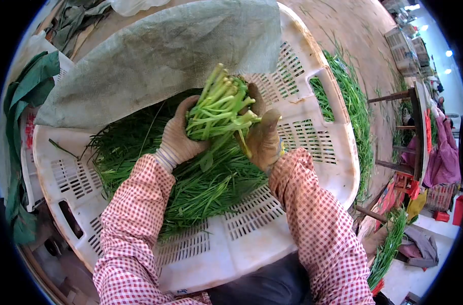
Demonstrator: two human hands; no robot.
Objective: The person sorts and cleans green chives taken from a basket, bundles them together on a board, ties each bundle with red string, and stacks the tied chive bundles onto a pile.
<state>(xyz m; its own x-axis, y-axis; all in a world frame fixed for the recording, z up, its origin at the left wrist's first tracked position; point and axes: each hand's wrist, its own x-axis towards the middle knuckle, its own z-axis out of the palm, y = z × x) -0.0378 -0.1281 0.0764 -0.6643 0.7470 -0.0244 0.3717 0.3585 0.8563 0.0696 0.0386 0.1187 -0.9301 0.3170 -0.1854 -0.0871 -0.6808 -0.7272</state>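
In the head view, my left hand (pixel 181 133), in a tan work glove, is closed around a bunch of leafy green vegetable stalks (pixel 211 109). The pale cut ends point up and away from me. My right hand (pixel 262 129), in a dirtier glove, cups the bunch's right side. Its fingers curl partly behind the stalks, with the thumb apart and a few stems between. Below both hands, loose long-leaved greens (pixel 206 198) lie in a large white plastic basket (pixel 257 256). A grey-green woven sheet (pixel 155 61) covers the basket's far side.
More greens (pixel 343 86) lie on the floor beyond the basket's right rim. A wooden stool or frame (pixel 417 134) stands at the right, near purple cloth (pixel 442 152) and another heap of greens (pixel 386 249). Dark green cloth (pixel 25 112) hangs at the left.
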